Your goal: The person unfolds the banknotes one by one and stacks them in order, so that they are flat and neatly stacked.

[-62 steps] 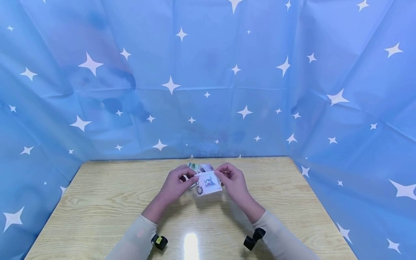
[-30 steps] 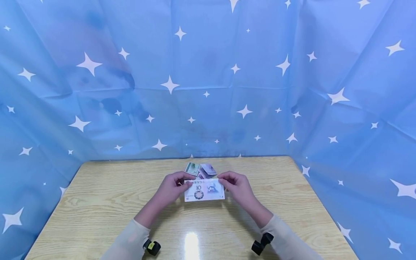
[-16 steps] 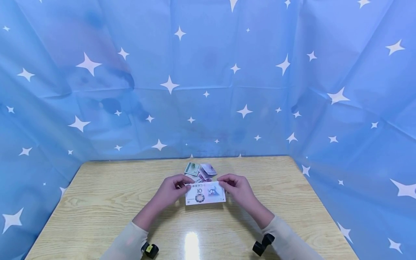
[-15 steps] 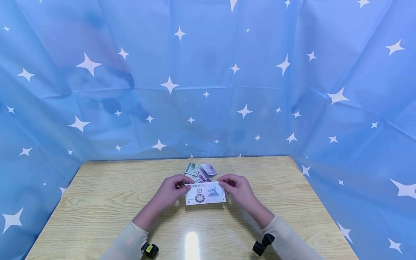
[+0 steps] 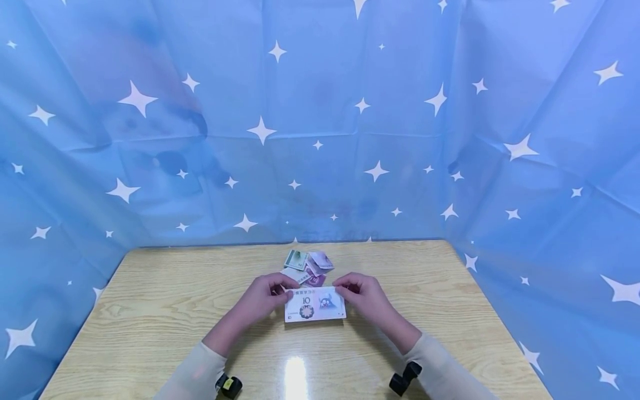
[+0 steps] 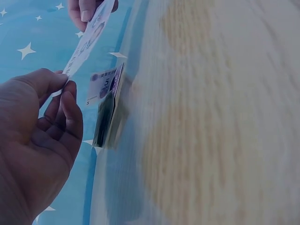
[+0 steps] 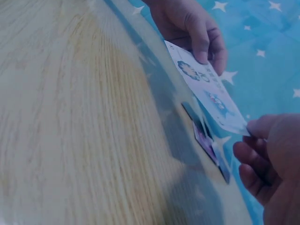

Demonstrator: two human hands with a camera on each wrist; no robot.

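Thumb and fingers of the left hand [image 5: 262,295] pinch one far corner of a single banknote marked 10 [image 5: 316,312], those of the right hand [image 5: 365,295] the other, hiding both corners. It hangs above the table [image 5: 150,311]. Just beyond lie at least three overlapping notes, including a green note [image 5: 296,259] and a folded purple note [image 5: 321,261]; their exact count is unclear. Two sleeves [image 5: 192,373] run out of frame.
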